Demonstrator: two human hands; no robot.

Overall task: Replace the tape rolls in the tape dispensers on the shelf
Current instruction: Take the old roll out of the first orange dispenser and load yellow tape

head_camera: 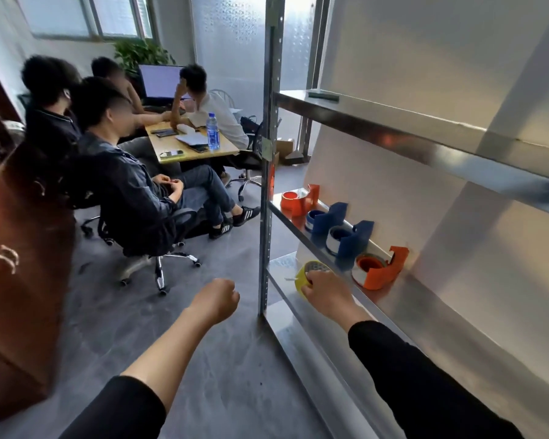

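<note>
My right hand [325, 291] grips a yellow tape roll [308, 275] just in front of the middle shelf [390, 299] of a metal rack. On that shelf stand several tape dispensers in a row: an orange one [379, 270] nearest my hand, two blue ones [349, 239] [327, 218] behind it, and another orange one [298, 201] at the far end. Each dispenser has a roll in it. My left hand [217, 299] hangs in the air left of the rack post, fingers curled into a fist, holding nothing.
The rack's upright post [267, 160] stands between my two hands. An upper shelf [393, 125] runs above the dispensers. Several people sit on office chairs around a desk [191, 147] at the left. A brown cabinet [16, 264] stands at the far left.
</note>
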